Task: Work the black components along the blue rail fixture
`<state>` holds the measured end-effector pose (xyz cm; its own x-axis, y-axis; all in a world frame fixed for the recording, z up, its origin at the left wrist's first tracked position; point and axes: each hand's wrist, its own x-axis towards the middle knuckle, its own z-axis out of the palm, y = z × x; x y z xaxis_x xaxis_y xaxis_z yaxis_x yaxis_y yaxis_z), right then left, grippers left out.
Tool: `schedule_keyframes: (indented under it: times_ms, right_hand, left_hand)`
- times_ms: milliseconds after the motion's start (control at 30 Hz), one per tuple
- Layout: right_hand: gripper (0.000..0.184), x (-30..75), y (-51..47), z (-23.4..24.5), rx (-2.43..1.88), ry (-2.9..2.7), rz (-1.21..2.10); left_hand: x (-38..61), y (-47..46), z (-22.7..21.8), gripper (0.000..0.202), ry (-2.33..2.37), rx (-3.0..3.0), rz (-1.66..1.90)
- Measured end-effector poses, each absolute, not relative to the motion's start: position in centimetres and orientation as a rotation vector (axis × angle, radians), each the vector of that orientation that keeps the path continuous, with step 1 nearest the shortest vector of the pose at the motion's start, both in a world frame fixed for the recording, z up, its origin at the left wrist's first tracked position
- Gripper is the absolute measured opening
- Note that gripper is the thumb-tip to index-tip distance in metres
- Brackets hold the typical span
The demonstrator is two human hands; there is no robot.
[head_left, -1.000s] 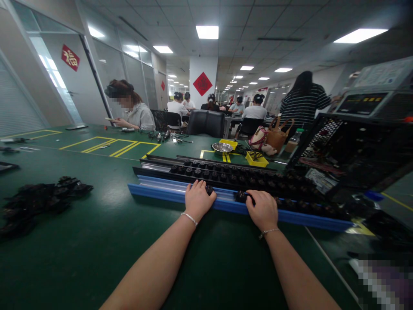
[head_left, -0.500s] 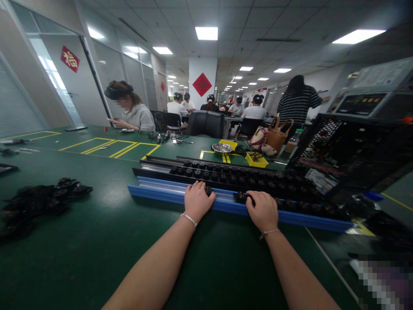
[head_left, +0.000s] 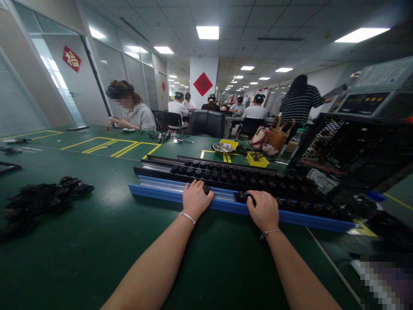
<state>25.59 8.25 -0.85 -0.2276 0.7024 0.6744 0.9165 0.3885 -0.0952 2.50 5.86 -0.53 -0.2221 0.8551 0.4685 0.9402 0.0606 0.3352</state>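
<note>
A long blue rail (head_left: 155,193) lies across the green table (head_left: 106,241), with black rails (head_left: 180,172) full of small black parts behind it. My left hand (head_left: 195,199) rests on the blue rail, fingers curled over a small black part (head_left: 207,188). My right hand (head_left: 265,209) sits further right on the same rail, fingers closed on another black part (head_left: 241,197) at the head of a row of such parts. Both wrists wear thin bracelets.
A heap of loose black parts (head_left: 38,202) lies at the left. Behind the rails are a metal bowl (head_left: 222,147), yellow trays (head_left: 256,160), bags (head_left: 277,135) and a black crate (head_left: 351,150) under a machine. A seated person (head_left: 132,113) works across the table; others sit or stand further back.
My left hand has shifted slightly left and up along the blue rail. My right hand has stayed in place. The view has barely moved.
</note>
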Motion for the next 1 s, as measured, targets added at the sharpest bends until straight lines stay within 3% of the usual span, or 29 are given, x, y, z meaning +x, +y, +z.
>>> schedule_keyframes:
  times_ms: [1000]
  right_hand:
    - [0.025,25.60,8.19,-0.79,-1.368,-1.997,-0.414]
  left_hand:
    - [1.94,5.61,-0.23,0.045,-2.192,-1.848,-0.886]
